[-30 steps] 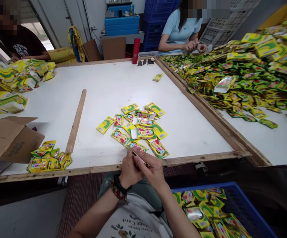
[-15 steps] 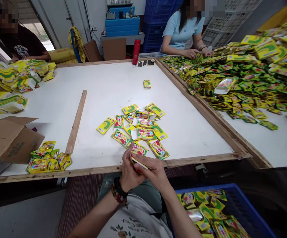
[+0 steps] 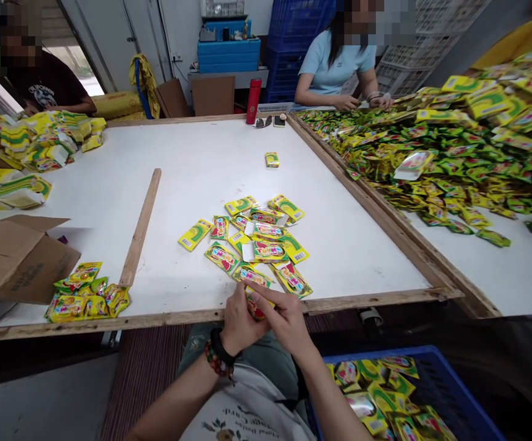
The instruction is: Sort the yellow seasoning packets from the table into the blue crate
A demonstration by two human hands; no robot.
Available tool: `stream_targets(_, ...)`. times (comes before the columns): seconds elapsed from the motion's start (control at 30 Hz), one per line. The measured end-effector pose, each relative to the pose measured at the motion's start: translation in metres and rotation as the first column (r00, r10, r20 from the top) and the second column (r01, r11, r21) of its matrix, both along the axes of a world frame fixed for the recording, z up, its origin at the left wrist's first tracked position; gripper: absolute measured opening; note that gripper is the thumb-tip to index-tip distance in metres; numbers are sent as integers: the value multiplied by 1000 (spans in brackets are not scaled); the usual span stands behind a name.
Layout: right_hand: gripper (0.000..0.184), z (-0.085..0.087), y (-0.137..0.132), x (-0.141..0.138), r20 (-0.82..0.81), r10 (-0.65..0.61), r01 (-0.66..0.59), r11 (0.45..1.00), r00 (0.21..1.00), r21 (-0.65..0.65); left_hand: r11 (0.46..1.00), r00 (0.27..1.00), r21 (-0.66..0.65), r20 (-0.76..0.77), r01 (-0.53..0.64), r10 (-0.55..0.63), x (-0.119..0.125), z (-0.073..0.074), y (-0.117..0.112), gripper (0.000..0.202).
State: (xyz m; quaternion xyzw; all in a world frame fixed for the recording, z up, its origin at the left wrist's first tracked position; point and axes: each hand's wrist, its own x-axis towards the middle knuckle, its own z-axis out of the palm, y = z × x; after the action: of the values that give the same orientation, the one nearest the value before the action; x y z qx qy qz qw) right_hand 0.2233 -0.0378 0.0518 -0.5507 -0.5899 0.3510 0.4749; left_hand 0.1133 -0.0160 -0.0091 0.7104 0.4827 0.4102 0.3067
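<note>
Both my hands meet at the table's front edge around one small yellow-green candy box (image 3: 255,306). My left hand (image 3: 240,321) wraps its side, with dark and beaded bracelets on the wrist. My right hand (image 3: 286,318) grips the box from the other side, thumb and fingers at its top end. Much of the box is hidden by my fingers. Just beyond my hands lies a loose group of similar flat candy boxes (image 3: 268,251), some with a white flap sticking out. One more small box (image 3: 272,160) lies by itself farther back.
A blue crate (image 3: 453,392) of packed boxes stands at my lower right. Small packets (image 3: 86,300) and a cardboard carton (image 3: 22,257) are at left, beside a wooden strip (image 3: 141,226). Packets are heaped (image 3: 453,141) behind the right divider. Two people sit across; a red bottle (image 3: 253,101) stands at back.
The white end of the box in my hands no longer shows; its printed yellow-green side does now. My fingers have closed over its top. The person at back right has shifted their hands.
</note>
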Motion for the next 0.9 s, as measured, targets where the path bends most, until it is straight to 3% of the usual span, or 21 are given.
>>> stream_targets(0.07, 37, -2, -2, 3, 98, 84, -88, 996, 992, 33, 999, 1000, -43, -12, 5, -6, -1, 3, 1, 42)
stream_targets(0.17, 44, -11, -7, 5, 197, 97, -121, 986, 975, 111, 995, 999, -91, -24, 35, -37, -4, 6, 2, 38)
stream_targets(0.33, 40, -13, -16, 4, 254, 77, -141, 960, 964, 243, 995, 994, -4, -36, 103, -103, -7, 1, -2, 35)
stream_targets(0.53, 38, 4, -26, 4, 262, 10, -39, 993, 965, 109, 954, 963, 219, -219, 207, -159, -8, -14, -5, 42)
stream_targets(0.7, 37, -1, -26, -4, 141, 17, -33, 993, 990, 115, 941, 954, 237, -235, 244, -188, -9, -18, -4, 40)
stream_targets(0.83, 29, -5, -24, -13, -120, -187, 181, 982, 975, -57, 949, 957, 186, -187, 254, -220, -8, -13, -1, 47)
stream_targets(0.9, 26, -4, -22, -15, -185, -231, 222, 972, 955, -72, 947, 962, 186, -132, 262, -240, -7, -10, 0, 50)
